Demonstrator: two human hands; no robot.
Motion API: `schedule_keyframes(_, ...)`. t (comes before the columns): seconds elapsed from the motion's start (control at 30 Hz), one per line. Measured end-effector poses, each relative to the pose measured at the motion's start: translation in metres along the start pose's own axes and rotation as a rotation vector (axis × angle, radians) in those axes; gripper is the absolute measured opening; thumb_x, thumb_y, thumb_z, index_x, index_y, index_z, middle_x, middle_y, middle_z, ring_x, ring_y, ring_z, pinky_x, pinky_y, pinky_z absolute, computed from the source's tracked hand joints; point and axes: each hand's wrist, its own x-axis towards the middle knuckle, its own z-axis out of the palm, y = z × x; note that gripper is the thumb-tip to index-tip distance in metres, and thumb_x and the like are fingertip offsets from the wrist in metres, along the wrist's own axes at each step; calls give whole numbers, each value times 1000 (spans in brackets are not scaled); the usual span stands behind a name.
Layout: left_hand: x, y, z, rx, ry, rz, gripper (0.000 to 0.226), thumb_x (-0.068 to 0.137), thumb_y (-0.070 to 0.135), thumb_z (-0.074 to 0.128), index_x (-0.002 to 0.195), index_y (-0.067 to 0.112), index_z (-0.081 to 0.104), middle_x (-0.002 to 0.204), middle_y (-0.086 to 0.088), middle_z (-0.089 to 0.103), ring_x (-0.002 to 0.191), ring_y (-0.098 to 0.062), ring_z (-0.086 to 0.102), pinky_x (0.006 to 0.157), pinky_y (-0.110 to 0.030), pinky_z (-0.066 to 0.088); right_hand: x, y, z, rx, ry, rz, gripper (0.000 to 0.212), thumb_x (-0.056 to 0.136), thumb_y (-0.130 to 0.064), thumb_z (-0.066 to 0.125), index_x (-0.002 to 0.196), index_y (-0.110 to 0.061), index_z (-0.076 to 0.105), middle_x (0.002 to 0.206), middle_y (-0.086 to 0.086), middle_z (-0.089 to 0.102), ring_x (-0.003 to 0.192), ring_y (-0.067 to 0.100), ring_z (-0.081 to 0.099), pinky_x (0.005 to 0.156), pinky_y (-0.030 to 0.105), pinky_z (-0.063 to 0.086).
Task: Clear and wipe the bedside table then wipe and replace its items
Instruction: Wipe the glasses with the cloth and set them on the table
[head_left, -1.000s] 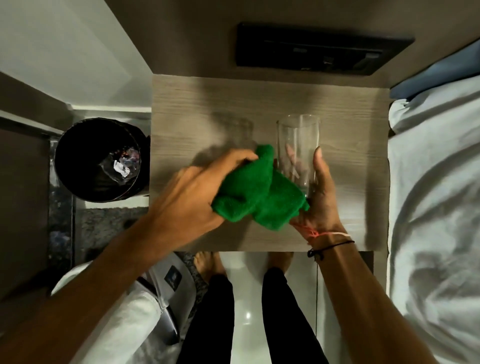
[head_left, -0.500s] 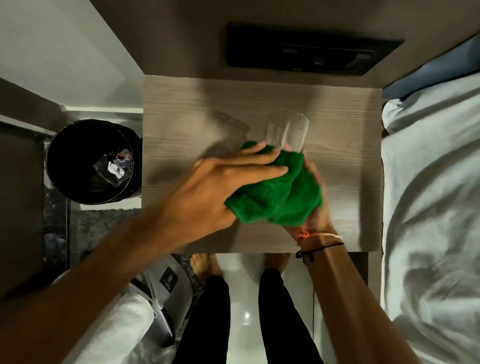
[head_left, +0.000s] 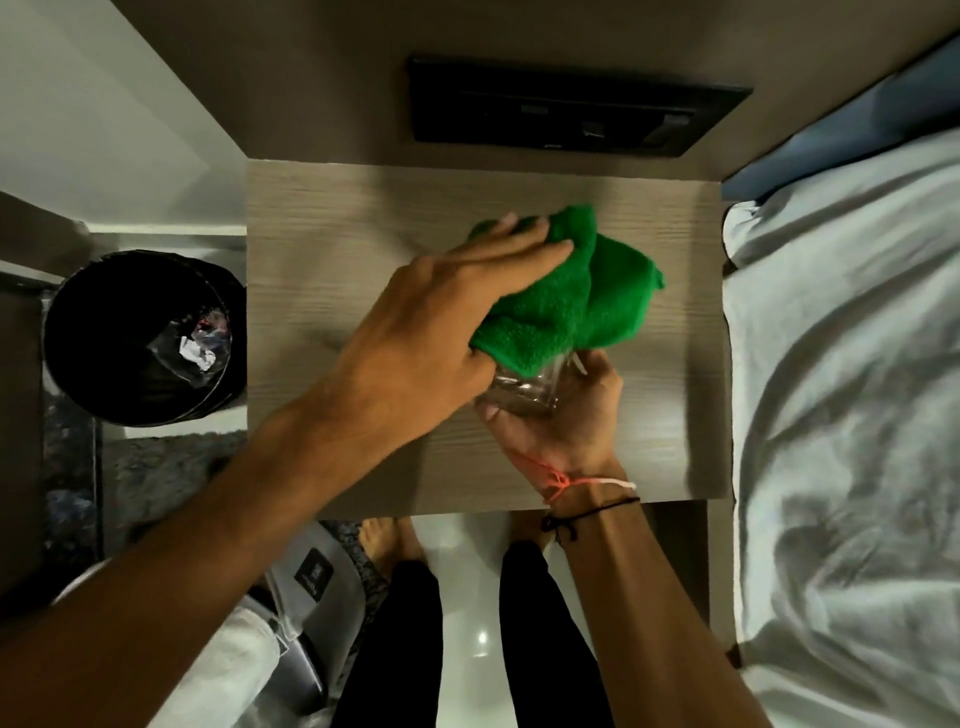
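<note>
A clear drinking glass (head_left: 524, 392) is tipped over the light wooden bedside table (head_left: 322, 249), its base toward me. My right hand (head_left: 566, 415) grips the glass near its base. A green cloth (head_left: 576, 296) covers the glass's upper part and mouth. My left hand (head_left: 441, 322) holds the cloth, fingers stretched flat over its top. The glass rim is hidden under the cloth.
A black waste bin (head_left: 140, 338) with crumpled rubbish stands left of the table. A bed with pale sheets (head_left: 852, 415) lies along the right. A dark switch panel (head_left: 576, 106) is on the wall behind. My feet and a grey bag (head_left: 311, 577) are below the table edge.
The glass stood upright beside the cloth a second ago; now it is tilted away with its base toward me, and my left hand has pushed the cloth up over its top end.
</note>
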Motion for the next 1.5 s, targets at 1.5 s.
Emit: schedule_keyframes(1.5,6,-29,24,102,89,-145,97,65,-31,60,146,19,46,157,1,40,154,-16,23,125,-20,12,80,-216,11,575,246,85,45,101,-23,47,133,6,58,129,26,62,119,34,62,102,37,54)
